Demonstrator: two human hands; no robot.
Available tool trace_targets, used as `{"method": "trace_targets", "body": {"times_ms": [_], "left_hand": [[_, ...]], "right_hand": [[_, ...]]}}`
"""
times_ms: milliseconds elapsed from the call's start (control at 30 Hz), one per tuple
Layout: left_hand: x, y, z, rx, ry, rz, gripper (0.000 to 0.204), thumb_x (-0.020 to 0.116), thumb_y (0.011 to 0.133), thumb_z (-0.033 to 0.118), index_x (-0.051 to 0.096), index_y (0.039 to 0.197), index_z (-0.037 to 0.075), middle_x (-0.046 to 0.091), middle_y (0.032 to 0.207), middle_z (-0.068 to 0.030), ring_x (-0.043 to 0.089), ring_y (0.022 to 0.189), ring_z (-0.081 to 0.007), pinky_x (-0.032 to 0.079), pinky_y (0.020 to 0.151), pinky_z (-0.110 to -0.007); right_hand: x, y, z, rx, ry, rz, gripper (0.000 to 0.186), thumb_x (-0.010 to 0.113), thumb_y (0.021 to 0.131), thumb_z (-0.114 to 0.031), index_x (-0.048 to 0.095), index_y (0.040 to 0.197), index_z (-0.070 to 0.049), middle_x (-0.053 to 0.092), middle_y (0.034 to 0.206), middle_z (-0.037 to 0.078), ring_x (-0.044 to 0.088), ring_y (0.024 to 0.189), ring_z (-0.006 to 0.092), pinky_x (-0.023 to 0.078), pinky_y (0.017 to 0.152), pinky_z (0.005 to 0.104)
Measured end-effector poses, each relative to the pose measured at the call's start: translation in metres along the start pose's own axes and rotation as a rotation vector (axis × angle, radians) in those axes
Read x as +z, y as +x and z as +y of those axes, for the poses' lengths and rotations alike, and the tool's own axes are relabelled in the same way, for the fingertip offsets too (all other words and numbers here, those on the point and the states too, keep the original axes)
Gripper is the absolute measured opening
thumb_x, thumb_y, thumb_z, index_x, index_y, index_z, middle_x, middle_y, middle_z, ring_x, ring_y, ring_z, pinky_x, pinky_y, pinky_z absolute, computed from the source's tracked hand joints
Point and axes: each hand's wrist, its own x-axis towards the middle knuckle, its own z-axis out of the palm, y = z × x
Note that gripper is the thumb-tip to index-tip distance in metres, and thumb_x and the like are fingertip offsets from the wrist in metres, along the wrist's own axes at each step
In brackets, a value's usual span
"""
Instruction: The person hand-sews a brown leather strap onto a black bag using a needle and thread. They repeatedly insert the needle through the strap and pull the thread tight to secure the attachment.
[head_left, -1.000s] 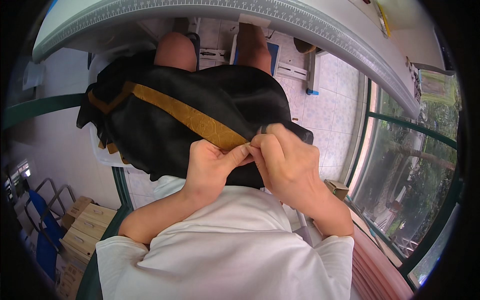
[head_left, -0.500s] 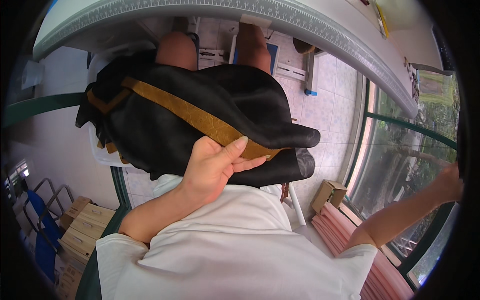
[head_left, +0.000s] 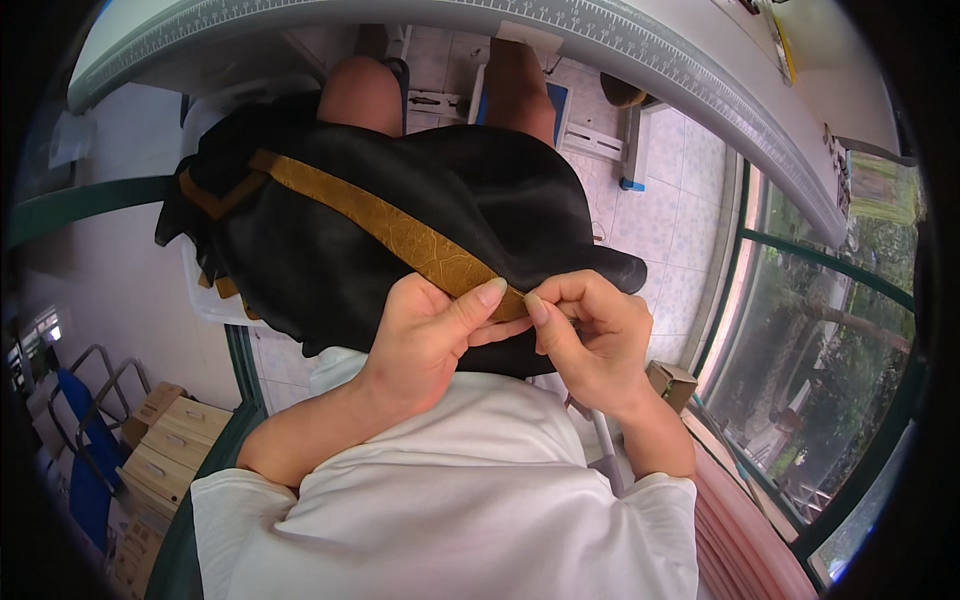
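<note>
A black satin garment (head_left: 330, 250) lies over my lap, with a mustard-brown patterned band (head_left: 380, 225) running diagonally across it. My left hand (head_left: 425, 335) pinches the near end of that band between thumb and fingers. Right beside it, my right hand (head_left: 590, 335) grips the same band end and the black cloth edge, fingers curled shut. The two hands almost touch at the thumbs. My knees (head_left: 365, 90) show bare beyond the garment.
A white curved table edge with a printed ruler (head_left: 640, 60) arcs across the top. Tiled floor (head_left: 660, 200) lies to the right, with a small cardboard box (head_left: 672, 380). Stacked cardboard boxes (head_left: 150, 450) and a blue chair frame (head_left: 80, 440) stand at lower left. Green-framed windows (head_left: 840, 300) are at right.
My right hand, stretched far out to the right half a second ago, has come back to the band end beside my left hand. The left hand kept its hold on the garment.
</note>
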Motion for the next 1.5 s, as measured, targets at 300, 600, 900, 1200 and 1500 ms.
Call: {"method": "trace_targets", "body": {"times_ms": [300, 600, 900, 1200, 1500], "left_hand": [[0.0013, -0.0012, 0.0002, -0.002, -0.003, 0.001, 0.024, 0.053, 0.104, 0.008, 0.064, 0.11, -0.012, 0.07, 0.109, -0.0174, 0.07, 0.102, -0.0222, 0.058, 0.098, -0.044], [-0.0009, -0.001, -0.0006, -0.003, -0.002, -0.02, 0.024, 0.054, 0.104, 0.008, 0.064, 0.112, -0.012, 0.07, 0.111, -0.0184, 0.069, 0.103, -0.023, 0.057, 0.098, -0.043], [-0.0017, -0.0013, -0.0003, -0.002, 0.0, -0.024, 0.024, 0.055, 0.103, 0.008, 0.064, 0.111, -0.012, 0.07, 0.11, -0.0181, 0.07, 0.103, -0.0233, 0.058, 0.098, -0.042], [-0.0015, -0.0012, -0.0008, -0.006, 0.0, -0.013, 0.023, 0.055, 0.103, 0.008, 0.065, 0.11, -0.011, 0.07, 0.109, -0.0173, 0.07, 0.102, -0.0231, 0.057, 0.098, -0.042], [-0.0048, -0.0017, -0.0015, 0.001, 0.055, -0.016, 0.024, 0.053, 0.103, 0.007, 0.063, 0.114, -0.012, 0.069, 0.113, -0.0191, 0.068, 0.108, -0.0261, 0.056, 0.099, -0.044]], "right_hand": [[-0.0001, -0.001, -0.0032, 0.03, 0.008, 0.006, 0.004, 0.065, 0.096, 0.001, 0.063, 0.094, 0.004, 0.065, 0.067, 0.002, 0.057, 0.056, 0.0024, 0.041, 0.049, 0.0164], [0.0009, -0.001, 0.0004, 0.025, 0.01, 0.002, 0.004, 0.064, 0.096, 0.001, 0.063, 0.095, 0.004, 0.065, 0.067, 0.002, 0.057, 0.056, 0.0022, 0.042, 0.048, 0.0166], [0.0007, -0.0025, -0.0013, 0.05, 0.033, 0.008, 0.005, 0.064, 0.096, 0.0, 0.063, 0.095, 0.003, 0.065, 0.067, 0.002, 0.057, 0.055, 0.002, 0.041, 0.045, 0.0168], [0.0016, -0.0025, 0.0001, 0.051, 0.029, 0.003, 0.005, 0.064, 0.097, -0.001, 0.063, 0.095, 0.003, 0.065, 0.067, 0.002, 0.057, 0.055, 0.0018, 0.041, 0.045, 0.0165], [0.0041, -0.0042, 0.0046, 0.088, 0.023, -0.03, 0.01, 0.062, 0.099, -0.002, 0.056, 0.105, 0.003, 0.065, 0.07, 0.002, 0.057, 0.058, 0.0024, 0.043, 0.049, 0.017]]}}
